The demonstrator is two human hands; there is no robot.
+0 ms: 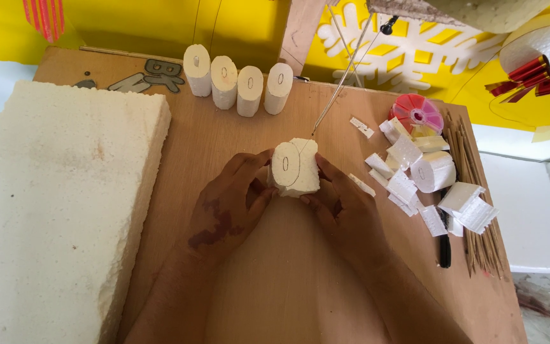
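Foam block pinched between left hand and right hand, fingers clamped on both sides, at table centre against cutting wire. Four cut cylinders lined up behind; this one only part-trimmed, corner remaining. Offcuts heaped right.

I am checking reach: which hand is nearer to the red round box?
Right. The right hand holds the foam block, nearer the red round box; the left hand is farther.

The foam block I hold is matt white polystyrene, grainy at the cut. The big foam slab looks rough and pitted. The tabletop is smooth brown wood.
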